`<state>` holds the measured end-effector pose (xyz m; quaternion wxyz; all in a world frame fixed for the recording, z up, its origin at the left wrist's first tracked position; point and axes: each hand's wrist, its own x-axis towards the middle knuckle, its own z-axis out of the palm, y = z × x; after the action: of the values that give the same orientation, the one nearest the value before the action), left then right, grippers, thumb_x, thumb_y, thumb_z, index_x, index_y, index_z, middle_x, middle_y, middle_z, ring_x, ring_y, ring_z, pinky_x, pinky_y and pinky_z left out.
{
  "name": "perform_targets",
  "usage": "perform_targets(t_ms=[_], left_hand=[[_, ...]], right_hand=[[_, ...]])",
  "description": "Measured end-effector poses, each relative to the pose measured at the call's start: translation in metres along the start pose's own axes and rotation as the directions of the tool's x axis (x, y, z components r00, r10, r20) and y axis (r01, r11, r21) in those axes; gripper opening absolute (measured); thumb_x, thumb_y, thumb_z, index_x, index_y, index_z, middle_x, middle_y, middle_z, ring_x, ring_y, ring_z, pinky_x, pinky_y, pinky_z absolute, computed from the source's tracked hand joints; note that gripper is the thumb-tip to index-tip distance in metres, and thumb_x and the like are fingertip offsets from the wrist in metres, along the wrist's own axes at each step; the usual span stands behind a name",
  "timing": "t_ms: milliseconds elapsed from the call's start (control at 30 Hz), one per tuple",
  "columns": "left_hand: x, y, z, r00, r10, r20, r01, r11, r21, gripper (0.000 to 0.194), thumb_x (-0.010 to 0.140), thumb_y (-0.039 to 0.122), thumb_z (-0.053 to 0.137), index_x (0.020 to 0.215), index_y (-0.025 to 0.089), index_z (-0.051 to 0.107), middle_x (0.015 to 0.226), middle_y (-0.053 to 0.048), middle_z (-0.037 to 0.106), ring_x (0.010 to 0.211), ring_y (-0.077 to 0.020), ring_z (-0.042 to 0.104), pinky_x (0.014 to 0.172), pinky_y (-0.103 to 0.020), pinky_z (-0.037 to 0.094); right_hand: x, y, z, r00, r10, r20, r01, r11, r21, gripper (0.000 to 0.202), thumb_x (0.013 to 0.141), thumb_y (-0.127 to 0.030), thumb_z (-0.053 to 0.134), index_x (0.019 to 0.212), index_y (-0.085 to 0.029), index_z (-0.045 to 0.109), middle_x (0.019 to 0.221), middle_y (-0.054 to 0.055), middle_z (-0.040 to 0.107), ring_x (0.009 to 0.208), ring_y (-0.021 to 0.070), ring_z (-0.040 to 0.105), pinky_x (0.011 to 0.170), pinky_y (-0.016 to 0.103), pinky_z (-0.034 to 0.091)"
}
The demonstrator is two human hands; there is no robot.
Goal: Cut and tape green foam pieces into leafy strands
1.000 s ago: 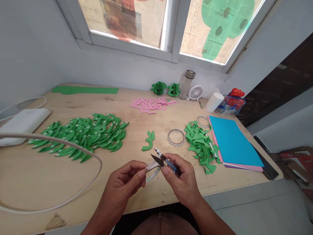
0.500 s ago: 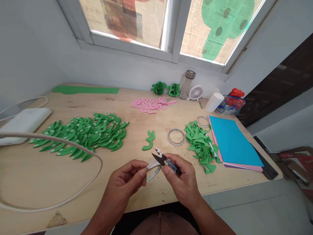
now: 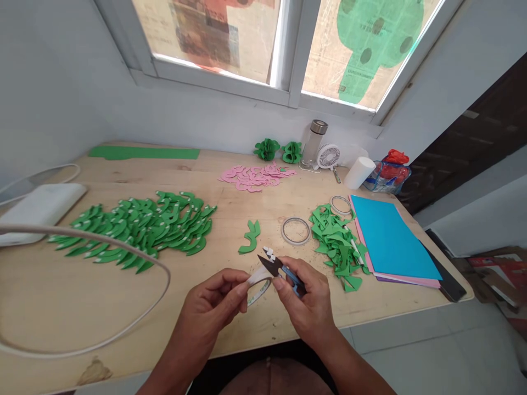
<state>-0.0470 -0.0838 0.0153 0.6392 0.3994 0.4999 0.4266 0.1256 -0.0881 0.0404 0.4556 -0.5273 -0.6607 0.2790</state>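
Observation:
Between its thumb and fingers my left hand (image 3: 220, 299) pinches a roll of white double-sided tape (image 3: 258, 293), its free end stretched toward the blades. My right hand (image 3: 308, 293) is closed around small thread snips (image 3: 284, 270) with dark blades and a blue handle. Small white tape pieces (image 3: 269, 253) cling near the blade tip. The blades lie against the strip of tape; whether they cut it I cannot tell. Just beyond the hands lies one curved green paper piece (image 3: 250, 237).
A heap of green cut-outs with white tabs (image 3: 144, 227) lies left, behind a looping cable (image 3: 164, 285). Pink cut-outs (image 3: 257, 176) lie further back. To the right are tape rolls (image 3: 295, 231), green scraps (image 3: 337, 238) and blue paper (image 3: 395, 236). A bottle (image 3: 313, 144) and fan (image 3: 328, 157) stand by the wall.
The snips have shifted slightly to the right and their blades have closed up a little over the tape. My left hand has stayed nearly still.

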Motion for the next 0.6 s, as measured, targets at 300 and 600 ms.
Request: perform_targets(t_ms=[300, 600], left_hand=[[0.001, 0.002, 0.006, 1.0, 0.007, -0.005, -0.007, 1.0, 0.013, 0.032, 0.072, 0.047, 0.069, 0.082, 0.018, 0.062, 0.053, 0.003, 0.051, 0.048, -0.0069, 0.035, 0.045, -0.018, 0.02], [0.001, 0.003, 0.009, 1.0, 0.0, -0.014, 0.001, 0.999, 0.041, 0.034, 0.07, 0.049, 0.069, 0.081, 0.017, 0.062, 0.052, 0.003, 0.05, 0.047, -0.0067, 0.034, 0.045, -0.018, 0.019]], right_hand=[[-0.001, 0.004, -0.003, 0.998, -0.057, -0.012, 0.056, 0.996, -0.074, 0.022, 0.086, -0.025, 0.056, 0.106, -0.019, 0.064, 0.081, 0.002, 0.065, 0.064, 0.0121, 0.054, 0.061, 0.024, 0.043], [-0.003, 0.011, -0.004, 0.99, -0.139, -0.03, 0.133, 0.978, -0.16, 0.022, 0.088, -0.026, 0.054, 0.108, -0.019, 0.061, 0.081, 0.003, 0.066, 0.065, 0.0136, 0.056, 0.06, 0.025, 0.043]])
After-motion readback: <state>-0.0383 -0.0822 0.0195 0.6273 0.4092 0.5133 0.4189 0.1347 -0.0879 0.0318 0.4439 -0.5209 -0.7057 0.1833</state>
